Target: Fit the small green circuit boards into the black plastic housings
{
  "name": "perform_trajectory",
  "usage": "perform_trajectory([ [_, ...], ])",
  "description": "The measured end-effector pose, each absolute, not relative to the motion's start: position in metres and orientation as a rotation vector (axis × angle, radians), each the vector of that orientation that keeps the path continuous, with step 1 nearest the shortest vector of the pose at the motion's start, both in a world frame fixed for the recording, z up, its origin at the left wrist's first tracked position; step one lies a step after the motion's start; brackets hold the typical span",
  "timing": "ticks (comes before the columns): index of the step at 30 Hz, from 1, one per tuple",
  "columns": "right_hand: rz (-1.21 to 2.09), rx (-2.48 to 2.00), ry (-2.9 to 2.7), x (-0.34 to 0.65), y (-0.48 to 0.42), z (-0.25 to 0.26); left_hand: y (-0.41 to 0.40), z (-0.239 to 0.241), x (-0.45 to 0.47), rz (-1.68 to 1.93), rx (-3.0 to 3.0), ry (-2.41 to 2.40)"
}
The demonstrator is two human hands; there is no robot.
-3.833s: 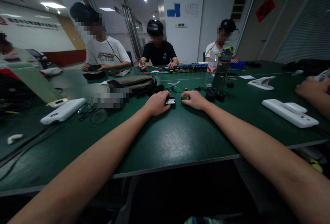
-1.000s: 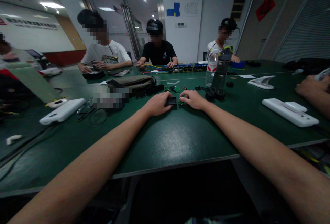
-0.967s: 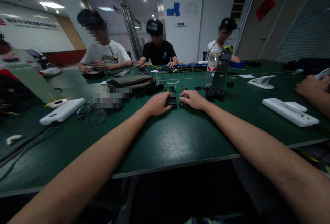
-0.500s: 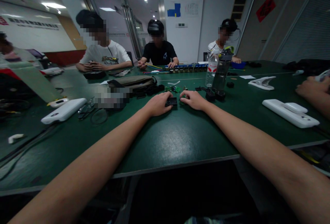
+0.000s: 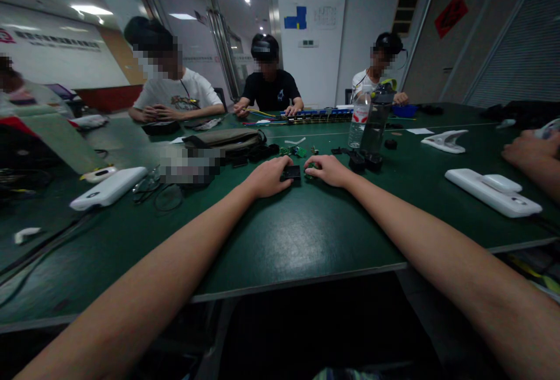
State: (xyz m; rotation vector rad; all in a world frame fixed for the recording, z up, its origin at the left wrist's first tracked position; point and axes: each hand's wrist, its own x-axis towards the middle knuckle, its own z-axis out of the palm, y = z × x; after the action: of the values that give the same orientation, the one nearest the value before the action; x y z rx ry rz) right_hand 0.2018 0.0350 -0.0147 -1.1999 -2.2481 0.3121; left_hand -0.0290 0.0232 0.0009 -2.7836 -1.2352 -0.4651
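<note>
My left hand (image 5: 272, 176) is closed on a small black rectangular case (image 5: 292, 173) resting at the table surface; the fingers cover its left end. Just to the right, my right hand (image 5: 329, 170) pinches a small green circuit board (image 5: 311, 171), partly hidden behind the fingertips. A narrow gap separates the board from the case. Behind both hands lie more green circuit boards (image 5: 293, 150) and small scraps. Black plastic parts (image 5: 357, 161) sit to the right of my right hand.
On the green table (image 5: 301, 246), a clear water bottle (image 5: 359, 120) and a dark bottle (image 5: 376, 123) stand right of centre. White devices (image 5: 109, 187) lie at left and right (image 5: 492, 192). A grey-brown bag (image 5: 231, 139) is behind my left hand. Several people sit around the table.
My right hand has shifted very slightly, and more of the green board shows at its fingertips. My left hand and the black case stay in place. The far-right person's hand across the table has risen a little.
</note>
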Motion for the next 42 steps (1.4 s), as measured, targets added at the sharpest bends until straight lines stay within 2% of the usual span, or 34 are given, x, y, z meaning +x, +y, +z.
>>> perform_trajectory([
  [42, 0.241, -1.2, -2.182, 0.2008, 0.0313, -0.0109, 0.0236, 0.0004, -0.0304, -0.521, -2.841, -1.149],
])
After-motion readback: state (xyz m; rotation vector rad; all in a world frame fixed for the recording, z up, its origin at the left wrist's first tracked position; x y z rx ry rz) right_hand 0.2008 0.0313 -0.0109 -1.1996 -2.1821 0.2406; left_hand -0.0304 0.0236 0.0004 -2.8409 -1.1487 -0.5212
